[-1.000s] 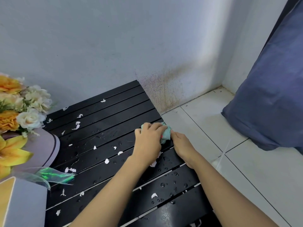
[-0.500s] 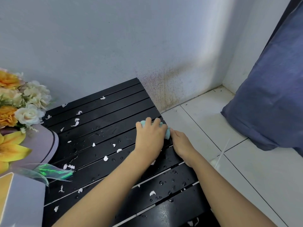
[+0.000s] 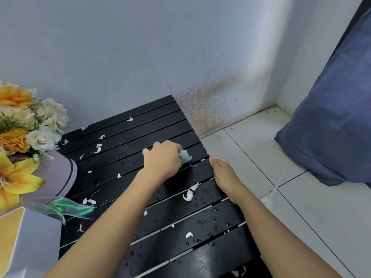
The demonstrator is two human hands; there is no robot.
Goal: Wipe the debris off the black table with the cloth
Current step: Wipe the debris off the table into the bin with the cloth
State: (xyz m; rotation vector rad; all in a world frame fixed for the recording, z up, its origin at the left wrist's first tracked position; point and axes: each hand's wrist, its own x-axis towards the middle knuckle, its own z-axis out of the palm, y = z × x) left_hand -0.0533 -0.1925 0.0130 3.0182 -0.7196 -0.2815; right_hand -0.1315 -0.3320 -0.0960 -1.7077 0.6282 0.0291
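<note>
The black slatted table (image 3: 128, 137) is strewn with white paper scraps (image 3: 188, 195) and water drops. My left hand (image 3: 162, 160) grips a small crumpled teal cloth (image 3: 184, 155) and presses it on the slats near the table's right edge. A thread hangs from the cloth. My right hand (image 3: 222, 174) rests along the table's right edge, fingers straight and together, holding nothing. A small gap separates the two hands. More scraps (image 3: 98, 148) lie toward the back left.
A bouquet of orange, white and yellow flowers (image 3: 22, 137) in a lilac wrap with a green ribbon (image 3: 68, 207) stands on the table's left side. The wall is just behind. White floor tiles (image 3: 301, 207) and blue fabric (image 3: 331, 127) lie to the right.
My left hand has slid with the cloth up and to the left, away from the right hand it was touching. Scraps near the edge that it covered now show.
</note>
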